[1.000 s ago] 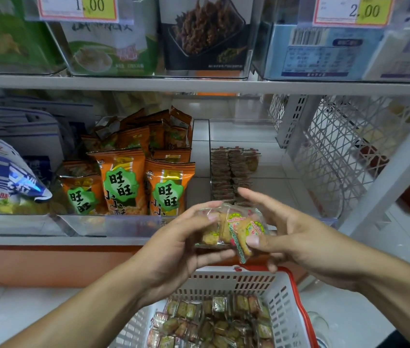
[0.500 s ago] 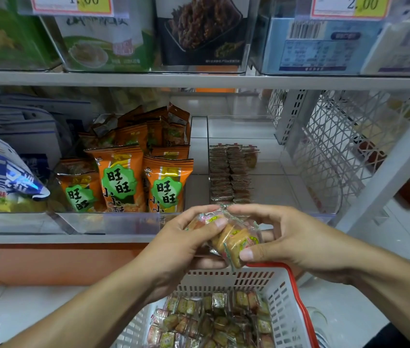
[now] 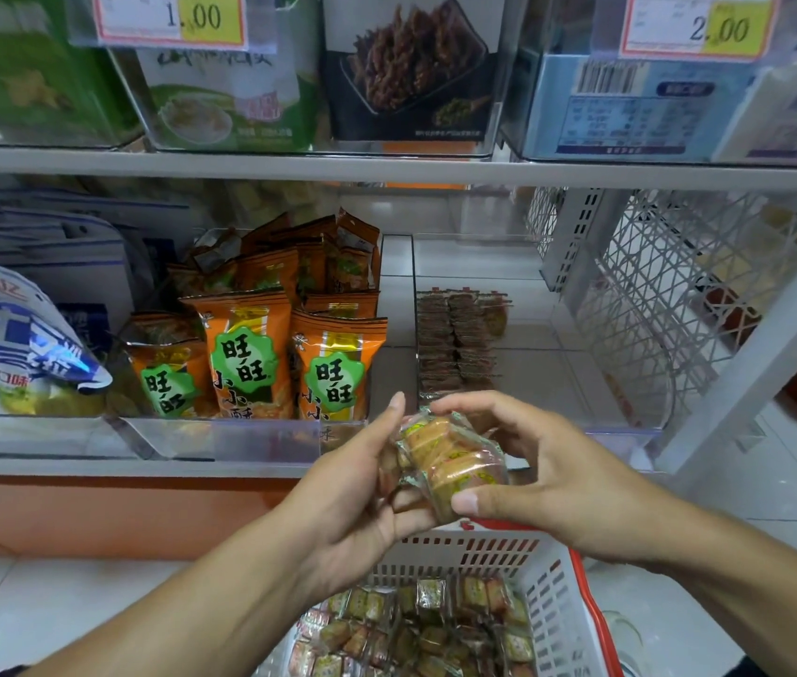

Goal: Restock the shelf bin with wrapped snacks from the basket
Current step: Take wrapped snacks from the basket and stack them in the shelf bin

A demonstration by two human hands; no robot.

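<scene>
Cellophane-wrapped snacks, loosely spread 1 s ago, are now squared into a stack, both hands' fingers clamped round them, ready for the shelf bin.

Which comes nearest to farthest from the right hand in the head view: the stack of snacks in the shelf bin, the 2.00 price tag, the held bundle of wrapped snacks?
From the right hand:
1. Bundle of wrapped snacks, pinched in its fingers, shared with the left hand.
2. Stack of snacks in the clear shelf bin, just behind and above.
3. 2.00 price tag, on the upper shelf, top right.
</scene>
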